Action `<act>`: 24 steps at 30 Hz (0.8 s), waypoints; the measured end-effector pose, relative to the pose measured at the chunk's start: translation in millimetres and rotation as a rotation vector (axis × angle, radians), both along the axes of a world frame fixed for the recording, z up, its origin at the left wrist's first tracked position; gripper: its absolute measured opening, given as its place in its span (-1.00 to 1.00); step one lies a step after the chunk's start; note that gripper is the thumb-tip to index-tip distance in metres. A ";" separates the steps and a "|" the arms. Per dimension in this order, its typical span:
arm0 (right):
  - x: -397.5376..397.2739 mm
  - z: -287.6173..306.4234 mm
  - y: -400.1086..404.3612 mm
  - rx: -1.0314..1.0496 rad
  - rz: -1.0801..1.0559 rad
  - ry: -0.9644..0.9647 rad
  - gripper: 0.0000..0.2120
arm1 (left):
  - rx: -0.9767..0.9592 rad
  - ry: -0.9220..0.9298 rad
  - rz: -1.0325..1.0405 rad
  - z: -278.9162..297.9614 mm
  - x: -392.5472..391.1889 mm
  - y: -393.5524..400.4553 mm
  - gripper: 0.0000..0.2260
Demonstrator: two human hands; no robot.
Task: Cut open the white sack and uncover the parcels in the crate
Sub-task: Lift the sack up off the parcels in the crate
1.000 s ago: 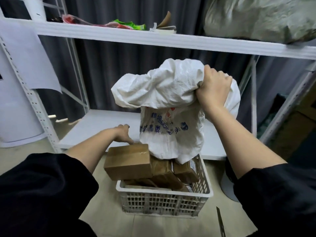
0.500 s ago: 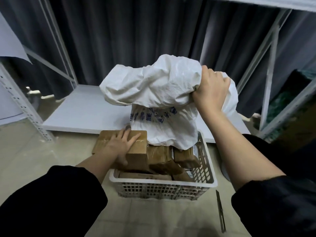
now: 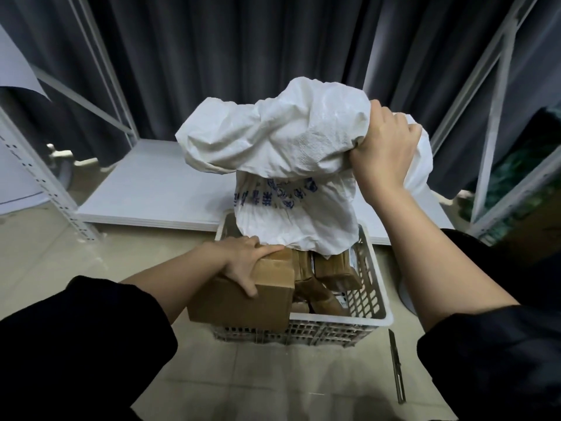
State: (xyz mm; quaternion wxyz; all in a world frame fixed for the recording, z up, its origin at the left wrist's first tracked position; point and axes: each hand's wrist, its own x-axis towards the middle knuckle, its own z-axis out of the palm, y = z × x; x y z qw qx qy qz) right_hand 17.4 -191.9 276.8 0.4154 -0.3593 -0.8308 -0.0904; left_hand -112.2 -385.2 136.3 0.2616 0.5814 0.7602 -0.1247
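Observation:
A crumpled white sack [image 3: 282, 138] with blue print hangs above a white slatted crate [image 3: 373, 311]. My right hand [image 3: 384, 147] grips a bunched fold of the sack at its upper right and holds it up. Its lower end still drapes into the crate over several brown taped parcels [image 3: 331, 271]. A larger brown cardboard box [image 3: 243, 302] leans over the crate's left rim. My left hand [image 3: 243, 259] grips that box's top edge, thumb curled down its near face.
A utility knife [image 3: 397, 369] lies on the tiled floor right of the crate. Behind the crate is a low white shelf board [image 3: 151, 189] in a white metal rack [image 3: 39, 180]. Dark curtains hang at the back.
My left hand went from beside the box to on top of it, then closed on its edge and tilted it toward me. My right hand kept holding the sack up.

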 end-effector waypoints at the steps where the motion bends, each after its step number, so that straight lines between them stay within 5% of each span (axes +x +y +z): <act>1: 0.9 -0.8 0.6 -0.002 0.001 -0.004 -0.72 | -0.004 -0.029 0.007 -6.1 3.8 1.9 0.05; 10: 0.8 -12.0 13.1 0.016 0.006 -0.016 -0.77 | 0.287 0.128 0.029 -32.4 8.0 32.2 0.03; 19: -4.1 -20.9 20.3 0.034 0.028 -0.013 -0.76 | 0.014 0.224 0.122 -105.2 27.7 30.4 0.09; 24: -4.3 -16.8 14.9 0.017 0.040 -0.006 -0.75 | -0.031 0.054 0.186 -64.4 18.4 34.2 -0.11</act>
